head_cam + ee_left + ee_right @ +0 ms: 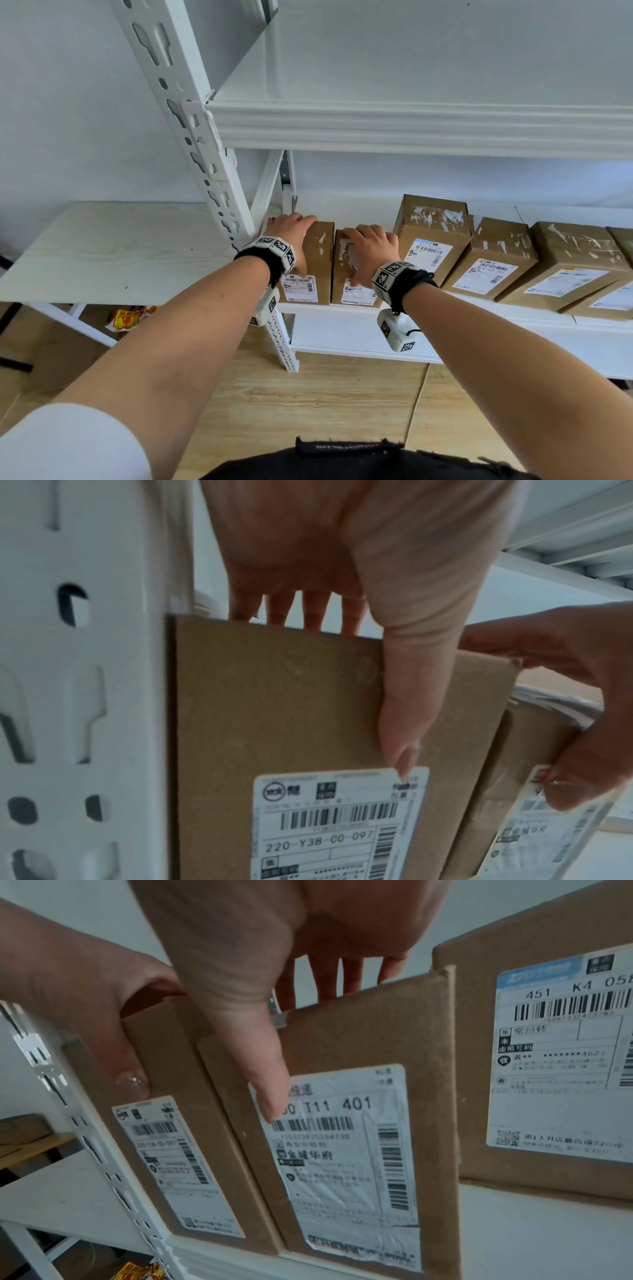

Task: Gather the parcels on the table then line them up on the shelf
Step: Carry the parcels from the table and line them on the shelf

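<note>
Two brown cardboard parcels stand side by side at the left end of the white shelf (531,318). My left hand (291,233) grips the leftmost parcel (320,260), fingers hooked over its top and thumb (404,696) down its labelled front (291,710). My right hand (371,246) grips the second parcel (346,274) the same way, its thumb (253,1056) lying on the label of that parcel (411,1042). The two parcels touch or nearly touch. The leftmost parcel (171,1069) sits right beside the shelf's upright post.
Further right on the shelf stand a taller parcel (431,233) and several more labelled parcels (496,257), some tilted. The slotted white post (205,164) rises at the left, with an upper shelf (411,130) overhead. A pale wooden table (102,253) adjoins on the left.
</note>
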Tool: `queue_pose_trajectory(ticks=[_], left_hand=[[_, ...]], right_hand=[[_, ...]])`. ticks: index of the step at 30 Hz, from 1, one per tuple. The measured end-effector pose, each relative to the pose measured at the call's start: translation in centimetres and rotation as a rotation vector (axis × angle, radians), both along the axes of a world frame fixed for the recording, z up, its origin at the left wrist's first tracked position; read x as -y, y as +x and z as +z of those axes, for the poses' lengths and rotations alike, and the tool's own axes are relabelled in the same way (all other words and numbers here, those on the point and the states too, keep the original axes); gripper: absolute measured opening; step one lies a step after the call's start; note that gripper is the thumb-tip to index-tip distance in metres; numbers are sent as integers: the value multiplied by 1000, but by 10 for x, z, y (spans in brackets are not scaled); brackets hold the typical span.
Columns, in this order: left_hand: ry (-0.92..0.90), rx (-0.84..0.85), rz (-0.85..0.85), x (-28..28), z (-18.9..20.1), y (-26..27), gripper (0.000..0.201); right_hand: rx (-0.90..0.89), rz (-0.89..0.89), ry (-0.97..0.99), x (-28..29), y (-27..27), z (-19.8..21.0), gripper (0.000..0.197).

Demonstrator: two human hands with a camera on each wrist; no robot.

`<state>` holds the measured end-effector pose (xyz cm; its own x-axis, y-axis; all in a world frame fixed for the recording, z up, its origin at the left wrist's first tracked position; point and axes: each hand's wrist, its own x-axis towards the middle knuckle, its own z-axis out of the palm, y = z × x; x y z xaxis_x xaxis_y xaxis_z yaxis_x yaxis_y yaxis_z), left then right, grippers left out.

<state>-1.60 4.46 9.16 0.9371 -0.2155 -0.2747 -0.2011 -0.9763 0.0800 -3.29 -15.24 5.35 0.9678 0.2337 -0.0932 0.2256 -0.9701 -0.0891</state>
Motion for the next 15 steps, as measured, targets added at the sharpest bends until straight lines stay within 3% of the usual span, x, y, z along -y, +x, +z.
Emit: queue_pose_trajectory(ticks=[10,15], left_hand=[[42,34,33,3,-9,-5,131],[53,-11,47,11,-12,-13,152]], right_hand=[[10,39,-27,0,-1,-1,112],[-44,68,19,9,0,8,133]])
